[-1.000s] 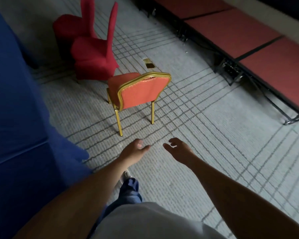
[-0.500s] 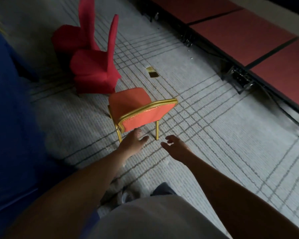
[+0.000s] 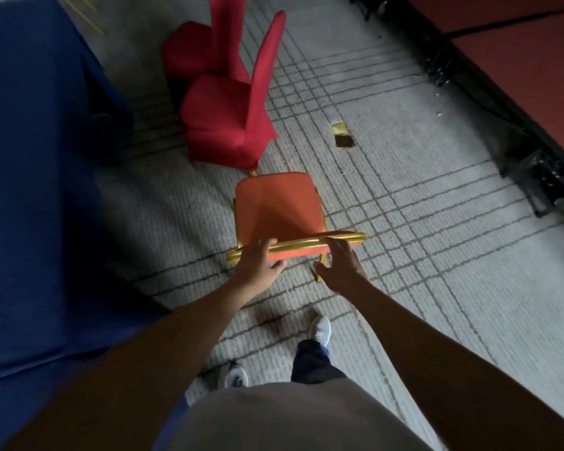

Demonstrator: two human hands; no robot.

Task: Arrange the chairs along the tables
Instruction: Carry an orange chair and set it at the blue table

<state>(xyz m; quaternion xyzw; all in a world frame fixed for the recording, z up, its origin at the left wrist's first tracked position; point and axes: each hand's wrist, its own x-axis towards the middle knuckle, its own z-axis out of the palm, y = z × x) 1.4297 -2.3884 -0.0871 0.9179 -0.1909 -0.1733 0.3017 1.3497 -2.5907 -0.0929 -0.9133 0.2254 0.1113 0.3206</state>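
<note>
Fingers (image 3: 263, 245) of both hands over chair (image 3: 275, 208) backrest

Orange chair (image 3: 277, 208) w/ gold metal frame: upright on the carpet, seat facing away, backrest top rail right under both hands. Left hand (image 3: 258, 263) on rail near its left end, fingers over the top; right hand (image 3: 341, 266) at rail's right part, fingers touching it.

Two red-covered chairs beyond the hands, one behind the other. Near one (image 3: 232, 115) just past orange seat; far one (image 3: 199, 50) behind it.

Blue-draped counter (image 3: 36, 177) left of left hand, alongside all three chairs.
</note>
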